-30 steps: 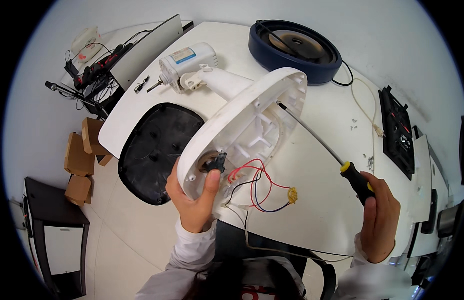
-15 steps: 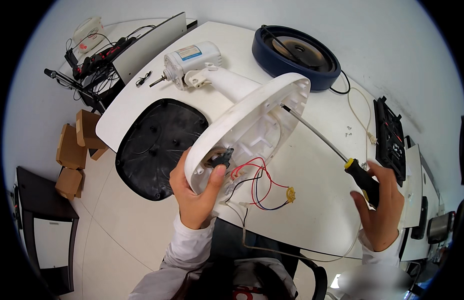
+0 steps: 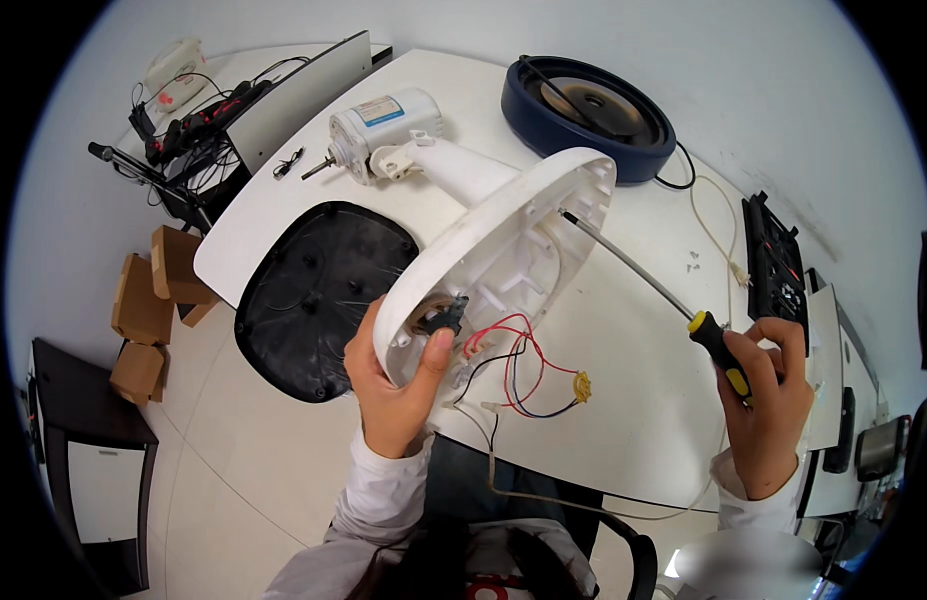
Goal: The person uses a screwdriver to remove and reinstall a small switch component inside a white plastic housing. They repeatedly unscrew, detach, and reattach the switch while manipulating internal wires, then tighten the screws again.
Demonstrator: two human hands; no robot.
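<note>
My left hand (image 3: 392,395) grips the near-left rim of a white plastic fan base (image 3: 474,228), tilted so its ribbed hollow inside faces right. My thumb lies beside a dark grey part (image 3: 445,318) set in it. In my right hand (image 3: 769,415) is a screwdriver (image 3: 716,340) with a black and yellow handle, held by bent fingers. Its long shaft reaches into the far end of the base, the tip against the inner side. Red, black and blue wires (image 3: 511,322) hang from the base to a small yellow round part (image 3: 583,387). A white motor (image 3: 394,128) joins the base's neck.
A black cover plate (image 3: 319,300) lies at the left of the table (image 3: 644,430). Behind stands a dark blue round ring-shaped body (image 3: 589,150). Small screws (image 3: 694,262) and an open black tool case (image 3: 774,270) are at right. Cardboard boxes (image 3: 144,300) rest on the floor.
My right-hand fingers have shifted on the screwdriver handle, and the yellow band at its end shows more now. The screwdriver tip stays in the same spot; my left hand keeps its hold.
</note>
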